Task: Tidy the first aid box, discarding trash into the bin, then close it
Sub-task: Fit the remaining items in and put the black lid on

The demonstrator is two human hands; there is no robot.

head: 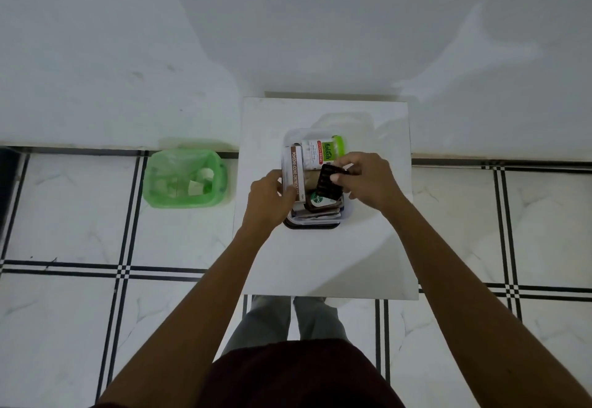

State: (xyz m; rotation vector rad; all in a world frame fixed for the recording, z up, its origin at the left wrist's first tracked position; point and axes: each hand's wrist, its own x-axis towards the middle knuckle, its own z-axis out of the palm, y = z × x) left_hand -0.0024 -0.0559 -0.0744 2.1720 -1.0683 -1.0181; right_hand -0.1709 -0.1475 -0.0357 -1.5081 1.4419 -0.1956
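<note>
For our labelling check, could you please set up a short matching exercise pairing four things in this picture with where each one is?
Things:
1. blister pack
2. ointment carton
3. cotton swab tub
4. green bin

Places:
A. on the floor, left of the table
B. at the box's far end
C. pinched in the right hand
D. at the box's left side, under the left hand

Pairs: 1-C, 2-D, 3-B, 4-A

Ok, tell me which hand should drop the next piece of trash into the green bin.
Left, probably. The left hand is on the box's bin-side edge, and the green bin sits on the floor to that side. The right hand is busy holding a dark blister strip.
</note>
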